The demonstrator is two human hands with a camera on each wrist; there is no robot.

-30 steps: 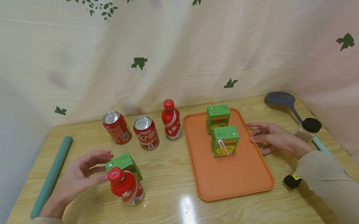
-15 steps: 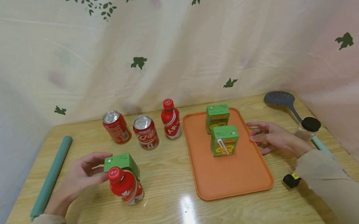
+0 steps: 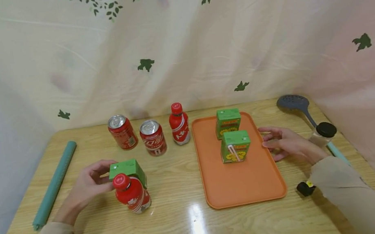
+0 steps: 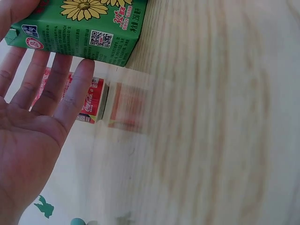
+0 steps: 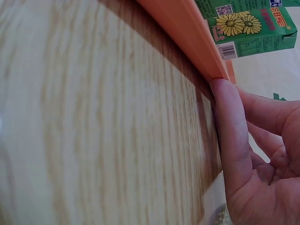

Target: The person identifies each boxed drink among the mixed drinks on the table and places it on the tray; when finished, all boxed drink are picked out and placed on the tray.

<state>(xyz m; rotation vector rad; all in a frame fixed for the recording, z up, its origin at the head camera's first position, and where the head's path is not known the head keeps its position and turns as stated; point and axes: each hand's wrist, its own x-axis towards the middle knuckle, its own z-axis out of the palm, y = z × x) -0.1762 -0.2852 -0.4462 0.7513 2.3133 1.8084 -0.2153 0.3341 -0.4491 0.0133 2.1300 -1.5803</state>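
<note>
At the left of the table my left hand (image 3: pixel 89 186) holds a green juice box (image 3: pixel 124 168) between thumb and fingers. In the left wrist view the thumb is on one side of the juice box (image 4: pixel 89 35) and the fingertips are at the other. A red-capped bottle (image 3: pixel 135 198) stands in front of that box and hides part of it. My right hand (image 3: pixel 286 144) rests its fairly straight fingers at the right rim of an orange tray (image 3: pixel 242 188). The right wrist view has the thumb (image 5: pixel 229 117) touching the tray's edge. Two more green juice boxes (image 3: pixel 237 152) (image 3: pixel 228 120) stand upright on the tray.
Behind the left hand stand two red cola cans (image 3: pixel 123 136) (image 3: pixel 153 142) and another red bottle (image 3: pixel 180 128). A teal roll (image 3: pixel 55 184) lies along the left side. To the right are a dark slotted spoon (image 3: pixel 294 102) and a black-lidded jar (image 3: pixel 325 131). A cloth backdrop (image 3: pixel 182 43) hangs behind.
My left hand has moved slightly right and closed its fingers in on the green juice box, which has shifted a little. The right hand has stayed at the tray's rim.
</note>
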